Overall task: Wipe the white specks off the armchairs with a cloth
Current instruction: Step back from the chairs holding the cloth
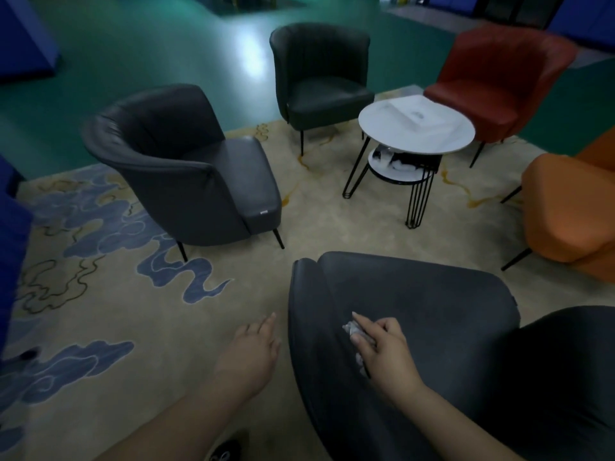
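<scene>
A dark grey armchair (416,301) fills the lower right, seen from behind and above. My right hand (382,351) presses a crumpled pale cloth (352,329) against the crease where the seat meets the left armrest. The cloth is mostly hidden under my fingers. My left hand (253,351) hovers over the carpet just left of that armrest, fingers loosely apart, holding nothing. No white specks are discernible on the chair in this dim view. A second dark grey armchair (186,168) stands at the left, and a third dark armchair (319,74) at the back.
A round white side table (416,131) on black wire legs stands mid-right with a lower shelf holding items. A red armchair (499,78) and an orange armchair (572,207) sit at the right. A beige carpet (139,311) with blue patterns covers the floor.
</scene>
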`<action>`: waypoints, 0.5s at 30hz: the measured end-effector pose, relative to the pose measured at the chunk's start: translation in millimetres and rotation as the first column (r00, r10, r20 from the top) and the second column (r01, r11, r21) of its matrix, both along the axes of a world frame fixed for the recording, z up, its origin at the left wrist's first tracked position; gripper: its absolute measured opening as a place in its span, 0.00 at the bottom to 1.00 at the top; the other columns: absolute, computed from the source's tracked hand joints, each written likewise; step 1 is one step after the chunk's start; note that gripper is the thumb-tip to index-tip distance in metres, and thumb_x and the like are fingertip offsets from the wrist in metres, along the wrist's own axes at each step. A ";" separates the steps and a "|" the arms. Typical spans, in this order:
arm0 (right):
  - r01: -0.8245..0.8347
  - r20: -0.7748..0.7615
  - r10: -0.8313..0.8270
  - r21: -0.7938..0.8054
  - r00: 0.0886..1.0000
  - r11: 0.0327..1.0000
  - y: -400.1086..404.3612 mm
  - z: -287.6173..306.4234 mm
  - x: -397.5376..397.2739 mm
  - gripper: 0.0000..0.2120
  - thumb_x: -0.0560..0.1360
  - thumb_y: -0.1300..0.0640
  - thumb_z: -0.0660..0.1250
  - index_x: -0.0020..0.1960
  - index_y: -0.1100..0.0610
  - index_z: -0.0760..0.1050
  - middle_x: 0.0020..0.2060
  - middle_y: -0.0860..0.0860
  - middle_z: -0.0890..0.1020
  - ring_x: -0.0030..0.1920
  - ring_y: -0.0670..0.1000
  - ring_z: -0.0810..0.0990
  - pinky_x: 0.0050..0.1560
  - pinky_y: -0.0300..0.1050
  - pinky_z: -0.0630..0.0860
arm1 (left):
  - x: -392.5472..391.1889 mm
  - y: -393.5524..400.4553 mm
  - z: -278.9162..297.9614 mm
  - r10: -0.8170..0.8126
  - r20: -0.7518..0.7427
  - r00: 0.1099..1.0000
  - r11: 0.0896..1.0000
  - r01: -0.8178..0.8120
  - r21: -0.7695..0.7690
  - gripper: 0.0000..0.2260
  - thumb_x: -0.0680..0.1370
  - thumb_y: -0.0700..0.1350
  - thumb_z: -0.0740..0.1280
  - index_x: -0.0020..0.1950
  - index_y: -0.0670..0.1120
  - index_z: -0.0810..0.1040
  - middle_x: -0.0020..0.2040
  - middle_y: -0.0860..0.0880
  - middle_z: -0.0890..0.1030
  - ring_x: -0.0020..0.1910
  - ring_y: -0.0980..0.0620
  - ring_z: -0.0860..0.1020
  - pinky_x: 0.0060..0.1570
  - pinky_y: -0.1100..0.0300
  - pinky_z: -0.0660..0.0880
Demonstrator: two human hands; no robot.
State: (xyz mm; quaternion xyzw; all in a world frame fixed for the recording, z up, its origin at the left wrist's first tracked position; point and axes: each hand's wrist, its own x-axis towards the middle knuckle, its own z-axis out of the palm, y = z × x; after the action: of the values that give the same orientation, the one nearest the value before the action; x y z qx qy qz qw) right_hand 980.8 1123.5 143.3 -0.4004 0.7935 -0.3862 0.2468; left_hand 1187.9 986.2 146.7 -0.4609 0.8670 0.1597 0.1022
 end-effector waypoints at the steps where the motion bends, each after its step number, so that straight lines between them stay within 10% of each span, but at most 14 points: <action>1: 0.005 -0.008 -0.005 -0.007 1.000 1.000 -5.5 3.1 1.2 0.17 0.76 0.58 0.68 0.65 0.49 0.76 0.48 0.49 0.68 0.49 0.44 0.72 0.49 0.21 0.63 | 4.1 -4.3 4.0 -0.009 0.009 1.000 1.000 0.009 -0.009 0.25 0.83 0.54 0.50 0.79 0.50 0.50 0.76 0.49 0.62 0.71 0.49 0.63 0.68 0.57 0.61; 9: 0.073 0.046 -0.070 -0.063 0.996 0.995 -73.1 28.3 33.5 0.16 0.76 0.58 0.68 0.63 0.51 0.77 0.47 0.49 0.67 0.35 0.51 0.79 0.29 0.38 0.78 | 60.8 -71.3 26.5 -0.109 0.093 0.990 0.988 0.118 -0.097 0.25 0.82 0.54 0.50 0.79 0.51 0.52 0.76 0.52 0.61 0.74 0.50 0.59 0.71 0.54 0.57; 13: 0.078 -0.025 -0.079 -0.048 0.997 0.996 -115.5 36.4 64.9 0.17 0.77 0.55 0.67 0.65 0.50 0.76 0.48 0.48 0.67 0.43 0.54 0.79 0.41 0.48 0.81 | 102.6 -121.9 36.1 -0.117 0.096 0.988 0.987 0.126 -0.100 0.25 0.83 0.54 0.49 0.79 0.50 0.51 0.77 0.52 0.58 0.76 0.51 0.56 0.73 0.52 0.53; 15: 0.109 -0.058 -0.113 -0.071 0.992 0.992 -138.3 42.3 81.8 0.16 0.77 0.54 0.67 0.64 0.51 0.77 0.47 0.48 0.67 0.40 0.45 0.79 0.36 0.39 0.80 | 122.7 -150.5 42.6 -0.123 0.097 0.988 0.984 0.134 -0.117 0.25 0.83 0.55 0.49 0.79 0.50 0.51 0.77 0.52 0.58 0.75 0.51 0.56 0.74 0.52 0.53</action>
State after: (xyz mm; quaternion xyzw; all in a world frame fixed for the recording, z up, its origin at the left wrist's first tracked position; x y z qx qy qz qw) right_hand 1062.6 985.2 185.6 -0.3756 0.8082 -0.4133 0.1866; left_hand 1310.6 835.6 189.3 -0.4162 0.8977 0.0781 0.1220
